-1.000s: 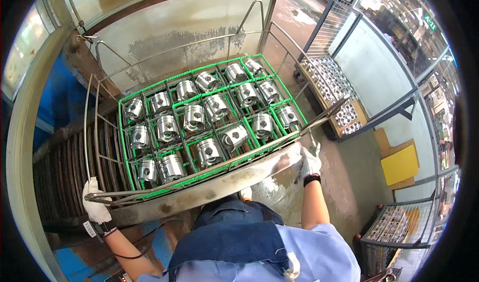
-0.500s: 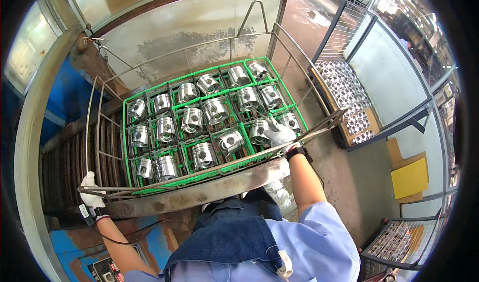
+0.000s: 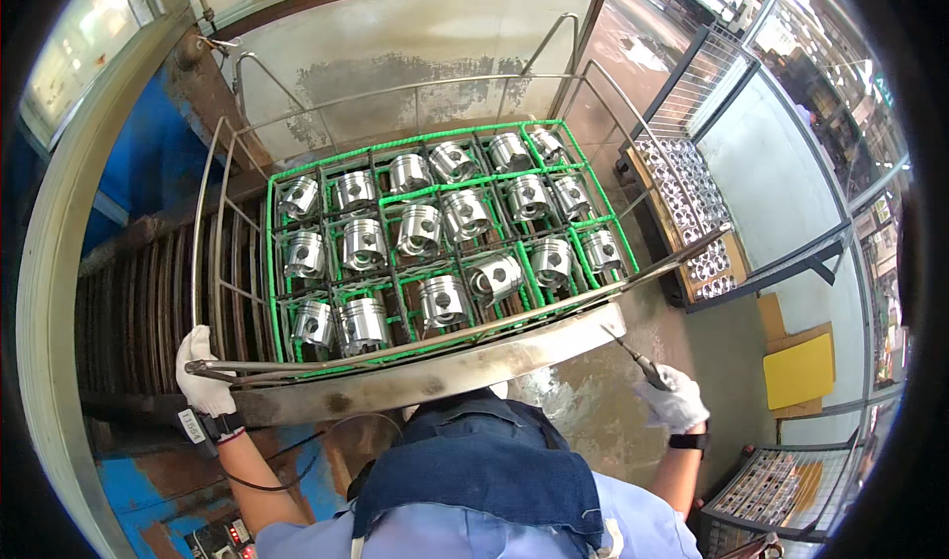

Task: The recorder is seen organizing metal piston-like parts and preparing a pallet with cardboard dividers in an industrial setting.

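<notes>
- The left hand (image 3: 205,373), in a white glove at the lower left of the frame, has its fingers wrapped around the near corner of the steel wire frame (image 3: 222,262) that surrounds the green basket (image 3: 450,253).
- The right hand (image 3: 672,401), also gloved, sits at the lower right, clear of the basket, fingers closed on a thin metal hook tool (image 3: 633,353) whose tip points up and left toward the basket's near right corner.
- The basket fills the frame's centre, its long axis running left to right, tilted upward at the right; shiny pistons (image 3: 445,300) stand in its cells.
- One piston (image 3: 496,276) in the near row lies tipped on its side; the right hand is the nearer to it.
- A grey metal ledge (image 3: 445,371) lies between body and basket.
</notes>
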The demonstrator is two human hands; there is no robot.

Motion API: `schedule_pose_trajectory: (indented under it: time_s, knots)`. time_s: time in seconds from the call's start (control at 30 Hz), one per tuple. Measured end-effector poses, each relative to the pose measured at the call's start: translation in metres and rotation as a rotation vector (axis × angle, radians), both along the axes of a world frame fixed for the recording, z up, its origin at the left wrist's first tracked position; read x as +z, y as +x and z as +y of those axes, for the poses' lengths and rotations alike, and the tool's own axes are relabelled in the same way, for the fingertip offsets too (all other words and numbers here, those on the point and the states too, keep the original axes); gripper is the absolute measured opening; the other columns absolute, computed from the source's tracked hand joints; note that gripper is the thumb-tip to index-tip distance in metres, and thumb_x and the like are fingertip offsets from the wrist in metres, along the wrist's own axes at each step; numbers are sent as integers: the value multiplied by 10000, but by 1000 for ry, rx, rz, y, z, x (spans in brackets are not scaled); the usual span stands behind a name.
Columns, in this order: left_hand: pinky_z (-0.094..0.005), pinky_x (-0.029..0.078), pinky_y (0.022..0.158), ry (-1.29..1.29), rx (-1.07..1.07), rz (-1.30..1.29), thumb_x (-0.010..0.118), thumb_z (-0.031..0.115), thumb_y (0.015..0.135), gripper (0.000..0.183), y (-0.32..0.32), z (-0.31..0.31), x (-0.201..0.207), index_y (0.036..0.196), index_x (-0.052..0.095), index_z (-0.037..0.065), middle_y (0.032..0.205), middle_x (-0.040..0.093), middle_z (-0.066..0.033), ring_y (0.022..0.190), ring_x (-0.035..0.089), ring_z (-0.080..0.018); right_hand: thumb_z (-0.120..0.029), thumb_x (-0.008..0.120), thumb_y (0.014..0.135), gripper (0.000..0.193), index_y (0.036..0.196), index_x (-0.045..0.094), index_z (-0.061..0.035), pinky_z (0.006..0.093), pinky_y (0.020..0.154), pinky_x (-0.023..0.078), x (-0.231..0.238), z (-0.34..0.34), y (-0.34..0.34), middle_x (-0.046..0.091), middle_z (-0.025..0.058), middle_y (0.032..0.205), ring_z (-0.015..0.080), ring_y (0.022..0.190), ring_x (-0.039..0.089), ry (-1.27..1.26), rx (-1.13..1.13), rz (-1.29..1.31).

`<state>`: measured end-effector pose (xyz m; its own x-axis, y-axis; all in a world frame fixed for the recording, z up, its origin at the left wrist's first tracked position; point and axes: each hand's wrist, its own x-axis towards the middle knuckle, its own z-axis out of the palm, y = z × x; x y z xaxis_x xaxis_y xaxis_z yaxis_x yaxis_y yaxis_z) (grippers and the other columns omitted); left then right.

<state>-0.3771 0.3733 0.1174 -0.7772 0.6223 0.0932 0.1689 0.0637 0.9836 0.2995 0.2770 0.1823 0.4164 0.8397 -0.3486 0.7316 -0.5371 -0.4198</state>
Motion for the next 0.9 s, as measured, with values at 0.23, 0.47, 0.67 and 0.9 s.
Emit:
schedule_pose_trajectory:
  time_s: [0.23, 0.47, 0.67, 0.9]
  knots:
    - [-199, 356, 405, -30, -95, -218, 605, 264, 951, 256, 47, -8, 46, 1065, 646, 38, 668, 554, 7, 466, 483, -60, -391, 586, 922, 305, 840, 656, -106, 413, 550, 486, 116, 107, -131, 612, 142, 680, 352, 649, 630, 413, 603, -391]
    - [-203, 320, 387, -87, -163, -116, 604, 280, 947, 242, 56, -2, 54, 1068, 633, 72, 568, 474, 47, 427, 409, -33, -405, 520, 918, 339, 929, 727, -137, 443, 673, 542, 14, 228, -235, 729, 109, 864, 291, 792, 714, -147, 837, -766]
    - [-219, 368, 413, -100, -117, -73, 591, 290, 955, 275, 54, -8, 60, 1059, 637, 40, 590, 510, 26, 436, 447, -46, -268, 614, 830, 178, 860, 715, -124, 500, 492, 483, -9, 229, -307, 694, 92, 685, 294, 638, 694, -39, 1294, -1009]
    - [-217, 366, 432, -70, -50, 70, 593, 292, 939, 303, 57, -7, 58, 1071, 656, 27, 648, 554, 22, 459, 467, -48, -242, 631, 851, 217, 976, 712, -85, 565, 608, 496, -29, 238, -347, 707, 113, 792, 309, 724, 699, -285, 1290, -659]
